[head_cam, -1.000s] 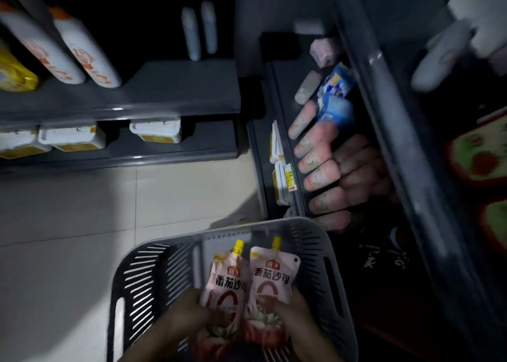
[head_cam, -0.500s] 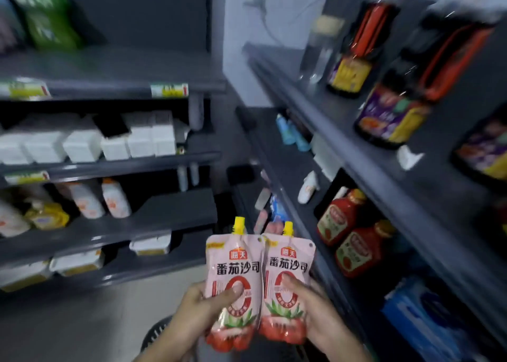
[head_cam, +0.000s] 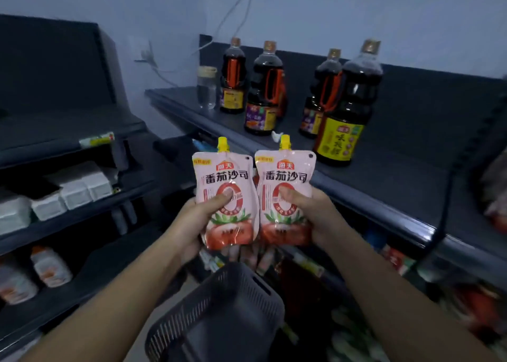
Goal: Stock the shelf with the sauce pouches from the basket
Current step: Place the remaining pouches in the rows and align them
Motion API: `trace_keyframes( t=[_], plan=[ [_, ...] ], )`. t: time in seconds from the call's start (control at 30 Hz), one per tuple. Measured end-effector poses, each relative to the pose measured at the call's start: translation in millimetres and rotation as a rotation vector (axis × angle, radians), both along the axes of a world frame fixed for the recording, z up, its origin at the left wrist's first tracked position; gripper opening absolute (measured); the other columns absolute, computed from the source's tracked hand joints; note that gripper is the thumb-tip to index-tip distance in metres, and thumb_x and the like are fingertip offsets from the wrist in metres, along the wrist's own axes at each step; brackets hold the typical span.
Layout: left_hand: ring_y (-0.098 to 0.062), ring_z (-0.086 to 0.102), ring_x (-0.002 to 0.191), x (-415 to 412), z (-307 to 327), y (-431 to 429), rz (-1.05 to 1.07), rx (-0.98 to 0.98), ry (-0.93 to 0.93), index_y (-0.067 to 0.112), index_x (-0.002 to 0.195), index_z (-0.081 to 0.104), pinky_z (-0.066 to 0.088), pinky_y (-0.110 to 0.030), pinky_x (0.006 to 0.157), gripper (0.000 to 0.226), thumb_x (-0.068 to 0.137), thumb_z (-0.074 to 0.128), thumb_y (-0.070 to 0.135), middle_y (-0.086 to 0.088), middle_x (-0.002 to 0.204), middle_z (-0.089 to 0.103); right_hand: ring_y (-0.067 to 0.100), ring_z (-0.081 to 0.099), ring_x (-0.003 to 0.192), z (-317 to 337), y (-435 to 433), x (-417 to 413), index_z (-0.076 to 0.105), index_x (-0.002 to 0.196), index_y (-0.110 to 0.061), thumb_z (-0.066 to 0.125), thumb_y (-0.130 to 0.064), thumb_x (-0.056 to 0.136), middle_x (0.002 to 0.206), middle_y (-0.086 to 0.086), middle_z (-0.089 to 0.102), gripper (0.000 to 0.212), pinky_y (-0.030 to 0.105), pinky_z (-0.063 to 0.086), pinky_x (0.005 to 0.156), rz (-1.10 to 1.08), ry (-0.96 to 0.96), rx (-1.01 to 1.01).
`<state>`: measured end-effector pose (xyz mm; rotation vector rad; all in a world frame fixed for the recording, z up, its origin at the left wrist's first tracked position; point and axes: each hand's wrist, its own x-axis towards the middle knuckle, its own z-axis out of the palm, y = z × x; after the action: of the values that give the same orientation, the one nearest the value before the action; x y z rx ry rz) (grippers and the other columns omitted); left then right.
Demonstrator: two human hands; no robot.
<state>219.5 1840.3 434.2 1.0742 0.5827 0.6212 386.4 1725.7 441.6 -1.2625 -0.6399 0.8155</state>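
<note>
Two pink tomato sauce pouches with yellow caps are held upright side by side in front of me. My left hand (head_cam: 192,224) grips the left pouch (head_cam: 223,175) with the thumb across its front. My right hand (head_cam: 315,216) grips the right pouch (head_cam: 285,175) the same way. Both pouches sit just in front of the edge of the dark top shelf (head_cam: 384,186) on the right. The grey slotted basket (head_cam: 219,315) is below my hands, low in the view.
Several dark soy sauce bottles (head_cam: 347,109) and a clear jar (head_cam: 207,87) stand on the top shelf. Lower right shelves hold blurred red items. A second shelving unit on the left carries white boxes (head_cam: 79,188) and white bottles (head_cam: 50,265).
Both hands lifted the two pouches out of the basket and up to top-shelf height. My view swung from the floor and basket up to the shelf with the bottles.
</note>
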Motion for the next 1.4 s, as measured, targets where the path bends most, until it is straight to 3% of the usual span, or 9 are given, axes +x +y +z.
trace_keyframes(
  t=[0.1,0.3,0.4,0.6,0.8,0.97,1.13,1.27,1.4],
  plan=[
    [-0.022,0.073,0.070,12.8,6.1,-25.6,-0.104,-0.011,-0.045,0.008,0.098,0.067,0.060,-0.034,0.058,0.027,0.072,0.066,0.017,-0.011,0.082,0.076,0.020,0.072,0.073,10.9,-39.4,2.7,0.067,0.096,-0.008,0.065,-0.005,0.081,0.083,0.007,0.076,0.015,0.032,0.060,0.070,-0.099,0.012,0.022],
    [-0.022,0.073,0.070,49.6,20.3,-79.2,-0.252,-0.016,-0.039,0.006,0.109,0.065,0.061,-0.036,0.064,0.045,0.066,0.070,0.018,-0.012,0.088,0.076,0.022,0.073,0.072,29.4,-119.1,12.2,0.065,0.099,-0.008,0.067,-0.007,0.081,0.089,0.010,0.075,0.018,0.029,0.059,0.060,-0.247,-0.002,0.029],
    [-0.022,0.073,0.073,72.8,28.8,-113.1,-0.346,-0.003,-0.050,0.007,0.108,0.066,0.060,-0.034,0.063,0.048,0.062,0.072,0.020,-0.012,0.090,0.075,0.024,0.073,0.077,36.1,-164.1,20.7,0.066,0.104,-0.007,0.068,-0.010,0.080,0.094,0.012,0.074,0.025,0.031,0.060,0.064,-0.321,-0.005,0.035],
    [-0.031,0.071,0.089,122.9,39.5,-214.8,-0.517,0.036,0.019,0.011,0.112,0.065,0.054,-0.048,0.086,0.058,0.057,0.077,0.026,-0.014,0.098,0.074,0.024,0.073,0.080,44.9,-285.1,36.1,0.068,0.098,-0.013,0.070,-0.012,0.079,0.093,0.009,0.075,0.020,0.035,0.059,0.072,-0.541,-0.028,0.025],
    [-0.029,0.072,0.085,158.1,41.6,-347.2,-0.750,0.078,0.020,0.011,0.111,0.064,0.060,-0.038,0.068,0.052,0.061,0.075,0.021,-0.014,0.098,0.074,0.021,0.073,0.069,49.2,-429.5,38.3,0.068,0.095,-0.008,0.067,-0.007,0.080,0.081,0.008,0.076,0.015,0.033,0.060,0.062,-0.725,0.004,0.054],
    [-0.025,0.073,0.074,173.2,39.6,-450.8,-0.933,0.054,0.008,0.009,0.104,0.067,0.060,-0.034,0.063,0.039,0.065,0.070,0.014,-0.013,0.091,0.075,0.025,0.071,0.079,51.1,-536.7,32.9,0.068,0.097,-0.009,0.069,-0.008,0.078,0.095,0.014,0.074,0.020,0.038,0.058,0.076,-0.868,-0.028,0.042],
    [-0.023,0.073,0.071,191.0,42.7,-529.5,-1.037,0.076,0.011,0.009,0.100,0.068,0.058,-0.034,0.066,0.037,0.064,0.071,0.013,-0.009,0.083,0.076,0.020,0.072,0.069,52.6,-619.0,26.3,0.068,0.094,-0.008,0.066,-0.005,0.080,0.081,0.008,0.076,0.015,0.029,0.058,0.058,-0.938,-0.047,0.065],
    [-0.021,0.073,0.067,207.5,46.3,-573.8,-1.090,0.058,0.023,0.012,0.098,0.067,0.059,-0.030,0.058,0.020,0.078,0.066,0.007,-0.007,0.079,0.076,0.022,0.072,0.073,51.9,-663.5,29.1,0.069,0.092,-0.011,0.068,-0.006,0.079,0.086,0.009,0.076,0.014,0.033,0.060,0.066,-1.009,-0.065,0.048],
    [-0.022,0.073,0.071,230.8,51.3,-604.9,-1.142,0.096,0.009,0.012,0.096,0.068,0.056,-0.032,0.067,0.028,0.069,0.070,0.010,-0.007,0.083,0.077,0.025,0.072,0.081,50.7,-695.3,39.2,0.068,0.095,-0.011,0.069,-0.008,0.079,0.095,0.011,0.075,0.017,0.039,0.059,0.076,-1.043,-0.064,0.048]
  ],
)
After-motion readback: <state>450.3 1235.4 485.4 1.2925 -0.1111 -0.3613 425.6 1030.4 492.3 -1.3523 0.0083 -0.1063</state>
